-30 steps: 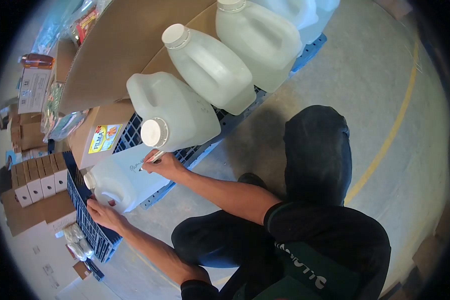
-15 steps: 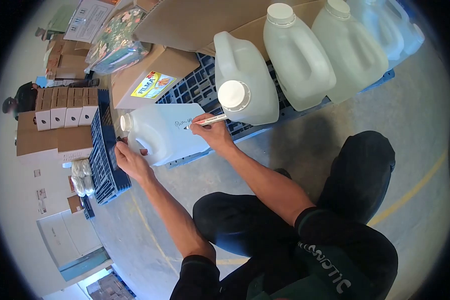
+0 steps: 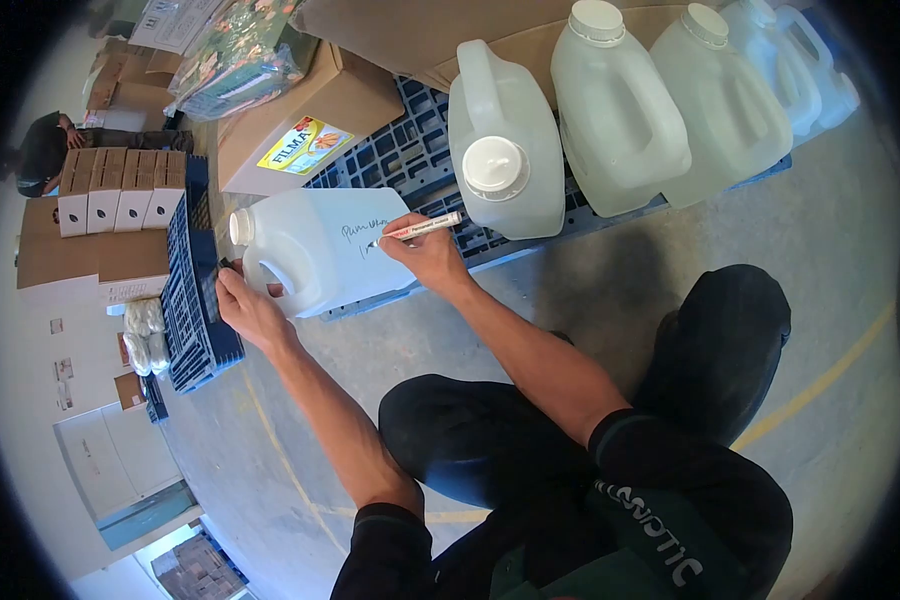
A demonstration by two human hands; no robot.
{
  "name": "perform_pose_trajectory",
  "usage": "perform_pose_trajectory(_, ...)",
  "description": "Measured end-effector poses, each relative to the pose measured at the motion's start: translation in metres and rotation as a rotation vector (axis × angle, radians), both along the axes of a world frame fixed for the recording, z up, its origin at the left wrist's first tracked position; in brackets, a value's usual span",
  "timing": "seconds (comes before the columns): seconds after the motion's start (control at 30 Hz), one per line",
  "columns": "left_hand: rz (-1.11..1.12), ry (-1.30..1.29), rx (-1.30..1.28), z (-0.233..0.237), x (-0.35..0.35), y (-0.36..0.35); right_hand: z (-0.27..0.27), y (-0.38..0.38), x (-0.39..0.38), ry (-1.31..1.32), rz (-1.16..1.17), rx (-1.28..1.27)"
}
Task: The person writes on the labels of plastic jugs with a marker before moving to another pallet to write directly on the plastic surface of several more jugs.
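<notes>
A translucent white plastic jug [image 3: 320,260] with a white cap lies on its side, its flat face carrying handwritten dark lettering. My right hand [image 3: 425,255] is closed around a white permanent marker [image 3: 432,226], whose tip touches that face below the first written line. At the jug's handle end, my left hand [image 3: 255,308] is closed on the jug, with part of its grip hidden behind it. A small dark object [image 3: 230,266], perhaps the marker's cap, shows at the left fingertips.
Several similar jugs [image 3: 620,120] stand to the right on a blue plastic pallet [image 3: 420,150]. Behind lies a cardboard box [image 3: 365,95] with a yellow label. Stacked cartons [image 3: 100,195] and another pallet [image 3: 195,300] are at left. Another person [image 3: 45,150] bends near the cartons.
The marker has moved down to a second line, where new strokes appear under a longer first line. The view has shifted slightly; my left hand stays at the handle end.
</notes>
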State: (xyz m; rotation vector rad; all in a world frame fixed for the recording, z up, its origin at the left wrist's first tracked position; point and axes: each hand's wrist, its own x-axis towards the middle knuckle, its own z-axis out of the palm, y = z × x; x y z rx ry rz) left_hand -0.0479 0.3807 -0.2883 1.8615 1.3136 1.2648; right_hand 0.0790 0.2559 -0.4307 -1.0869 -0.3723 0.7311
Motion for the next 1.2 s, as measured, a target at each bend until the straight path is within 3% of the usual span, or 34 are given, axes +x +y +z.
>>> perform_pose_trajectory(0.33, 0.018, -0.053, -0.016, 0.0, -0.001, 0.001, -0.013, 0.003, -0.001, 0.026, 0.048, -0.03)
perform_pose_trajectory(0.43, 0.015, -0.074, -0.022, -0.001, -0.003, 0.003, -0.013, 0.004, -0.001, 0.004, -0.054, -0.038)
perform_pose_trajectory(0.5, 0.005, -0.07, -0.02, -0.001, -0.004, 0.003, -0.017, 0.004, 0.002, -0.034, 0.065, -0.099)
perform_pose_trajectory(0.7, 0.017, -0.079, -0.049, 0.0, -0.003, 0.001, -0.017, 0.006, -0.002, -0.013, -0.04, -0.065)
perform_pose_trajectory(1.2, 0.005, -0.061, -0.018, 0.001, -0.001, 0.001, -0.032, 0.005, 0.0, -0.01, -0.016, -0.048)
